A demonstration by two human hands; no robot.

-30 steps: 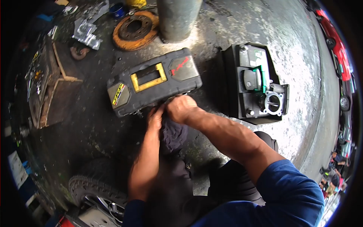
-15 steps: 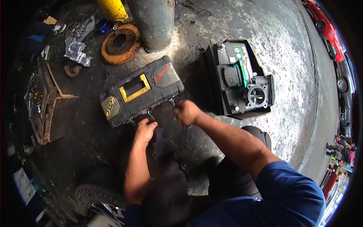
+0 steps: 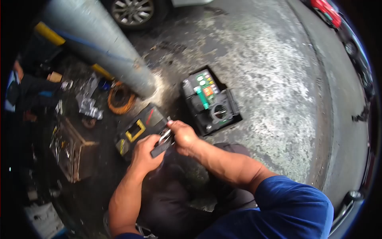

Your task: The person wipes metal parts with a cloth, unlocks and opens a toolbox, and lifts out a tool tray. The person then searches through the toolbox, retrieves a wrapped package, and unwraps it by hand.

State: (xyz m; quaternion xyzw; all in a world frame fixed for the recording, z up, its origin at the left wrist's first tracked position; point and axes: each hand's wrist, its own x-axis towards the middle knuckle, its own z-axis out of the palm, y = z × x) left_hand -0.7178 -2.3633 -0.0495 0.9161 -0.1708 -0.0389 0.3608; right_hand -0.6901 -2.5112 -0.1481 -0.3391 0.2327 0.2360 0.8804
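Between my two hands is a small metal part with a dark block-like end (image 3: 160, 149), too blurred to name. My left hand (image 3: 146, 153) is closed round its lower left side. The fingers of my right hand (image 3: 182, 134) are closed on its upper right end. Just beyond them, a black toolbox (image 3: 139, 126) with a yellow handle lies on the floor, partly hidden by my hands. To its right sits a black battery (image 3: 195, 104) in a black tray, with a metal throttle body (image 3: 219, 112) on it.
A grey pillar (image 3: 99, 44) rises behind the toolbox, with a rusty brake disc (image 3: 120, 98) at its foot. At the left are a wooden box (image 3: 75, 153) with tools and some metal parts (image 3: 88, 105). Another person's hand (image 3: 18, 71) shows at the far left.
My hands have come together on the metal part, up off the toolbox's front edge. The view has swung, showing more of the pillar, a car wheel behind it and a person at the left.
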